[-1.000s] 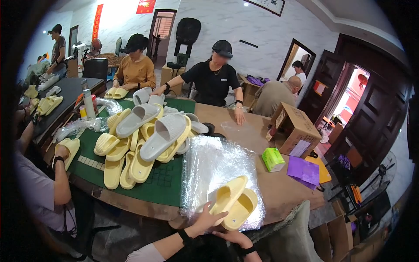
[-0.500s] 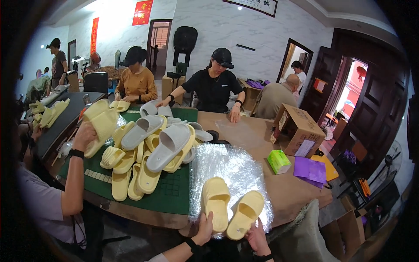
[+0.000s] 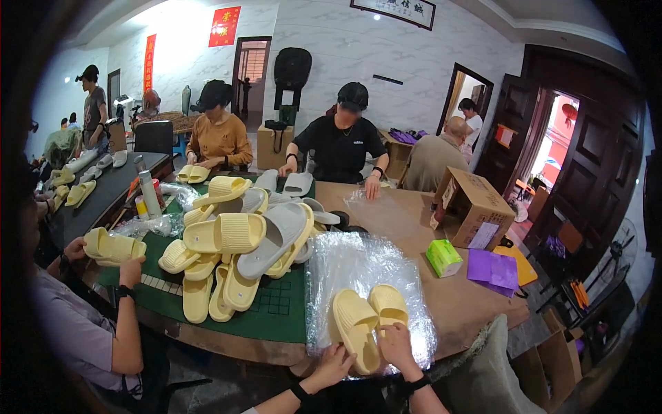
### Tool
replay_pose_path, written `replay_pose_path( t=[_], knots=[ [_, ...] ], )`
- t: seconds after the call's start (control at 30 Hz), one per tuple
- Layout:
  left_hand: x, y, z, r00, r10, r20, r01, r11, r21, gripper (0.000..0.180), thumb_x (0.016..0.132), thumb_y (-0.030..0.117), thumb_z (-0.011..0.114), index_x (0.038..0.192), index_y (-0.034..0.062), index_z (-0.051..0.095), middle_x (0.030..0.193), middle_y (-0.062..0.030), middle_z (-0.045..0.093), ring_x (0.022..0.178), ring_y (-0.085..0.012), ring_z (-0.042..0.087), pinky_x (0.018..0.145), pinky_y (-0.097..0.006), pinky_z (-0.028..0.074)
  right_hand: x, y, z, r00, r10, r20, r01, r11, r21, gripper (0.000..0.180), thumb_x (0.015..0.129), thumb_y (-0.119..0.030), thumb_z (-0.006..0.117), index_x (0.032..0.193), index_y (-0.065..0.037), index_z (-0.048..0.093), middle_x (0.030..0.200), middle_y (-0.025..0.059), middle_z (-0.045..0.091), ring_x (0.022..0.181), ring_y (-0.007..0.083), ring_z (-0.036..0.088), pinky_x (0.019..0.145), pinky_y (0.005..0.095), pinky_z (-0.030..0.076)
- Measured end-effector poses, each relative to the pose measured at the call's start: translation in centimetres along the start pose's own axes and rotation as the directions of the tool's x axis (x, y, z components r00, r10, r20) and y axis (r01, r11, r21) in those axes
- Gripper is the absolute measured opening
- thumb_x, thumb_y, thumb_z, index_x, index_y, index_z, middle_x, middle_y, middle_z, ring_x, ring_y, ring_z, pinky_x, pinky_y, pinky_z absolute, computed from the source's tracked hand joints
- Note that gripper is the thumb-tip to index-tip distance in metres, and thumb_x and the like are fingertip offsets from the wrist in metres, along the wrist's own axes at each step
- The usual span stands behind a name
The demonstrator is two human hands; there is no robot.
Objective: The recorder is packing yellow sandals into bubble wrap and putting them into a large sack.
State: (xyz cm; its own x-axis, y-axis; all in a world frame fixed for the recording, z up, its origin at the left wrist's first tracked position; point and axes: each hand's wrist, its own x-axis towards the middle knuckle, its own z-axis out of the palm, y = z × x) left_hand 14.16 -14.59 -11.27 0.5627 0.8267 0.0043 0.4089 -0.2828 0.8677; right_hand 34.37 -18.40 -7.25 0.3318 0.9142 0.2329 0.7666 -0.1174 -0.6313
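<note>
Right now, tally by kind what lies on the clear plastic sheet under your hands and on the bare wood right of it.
yellow slippers: 2
green packet: 1
cardboard box: 1
purple sheet stack: 1
orange-yellow sheet: 1
Total: 6

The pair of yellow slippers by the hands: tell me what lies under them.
The yellow slippers lie on a clear plastic bag spread on the brown table. The table directly beneath is covered by slippers and crinkled plastic.

Single head-worn fisheye cam, upright, looks fwd and down over table (image 3: 414, 228) from its near edge; own hands close at bottom centre, co-workers across, room edges bending toward rim.
</note>
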Motion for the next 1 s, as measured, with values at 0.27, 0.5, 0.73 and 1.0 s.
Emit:
replay_pose_path(
  t=[0.27,0.5,0.73,1.0],
  knots=[
    [-2.3,-2.3,-0.5,0.918,0.258,0.303,-0.393,0.701,0.595,0.058,0.087,0.038,0.059,0.136,0.0114,0.044,0.141,-0.0161,0.038,0.138,-0.0404,0.022,0.109,-0.056,0.022,3.6,0.8,4.5,0.957,0.022,0.290,0.031,0.984,-0.178,0.041,0.081,-0.042,0.062,0.109,-0.013,0.066,0.138,0.0260,0.040,0.130,0.0425,0.034,0.103,0.0586,0.027],
    [-3.2,-1.6,-0.9,0.904,0.236,0.356,-0.416,0.679,0.605,0.071,0.084,0.044,0.063,0.138,0.0063,0.039,0.146,-0.0214,0.030,0.139,-0.0425,0.018,0.110,-0.057,0.019,3.5,0.9,4.5,0.944,-0.007,0.330,0.031,0.997,-0.068,0.043,0.081,-0.039,0.063,0.115,-0.012,0.063,0.137,0.0187,0.045,0.138,0.0380,0.022,0.105,0.0626,0.015],
    [-2.3,-2.8,-0.4,0.891,0.340,0.299,-0.450,0.746,0.491,0.059,0.092,0.048,0.050,0.133,0.0057,0.047,0.144,-0.0211,0.036,0.138,-0.0393,0.023,0.113,-0.052,0.015,3.7,2.9,5.0,0.935,-0.027,0.353,0.048,0.998,-0.051,0.043,0.086,-0.035,0.056,0.122,-0.011,0.055,0.128,0.0150,0.052,0.133,0.0372,0.030,0.106,0.0640,0.011],
    [-2.9,-1.8,-2.5,0.882,0.317,0.348,-0.466,0.689,0.555,0.061,0.090,0.043,0.056,0.140,0.0117,0.039,0.145,-0.0233,0.032,0.137,-0.0431,0.023,0.111,-0.054,0.018,2.7,1.7,1.5,0.862,-0.165,0.480,0.067,0.975,0.214,0.040,0.091,-0.025,0.057,0.127,-0.007,0.057,0.138,0.0228,0.034,0.128,0.0345,0.037,0.101,0.0388,0.036]
  ],
)
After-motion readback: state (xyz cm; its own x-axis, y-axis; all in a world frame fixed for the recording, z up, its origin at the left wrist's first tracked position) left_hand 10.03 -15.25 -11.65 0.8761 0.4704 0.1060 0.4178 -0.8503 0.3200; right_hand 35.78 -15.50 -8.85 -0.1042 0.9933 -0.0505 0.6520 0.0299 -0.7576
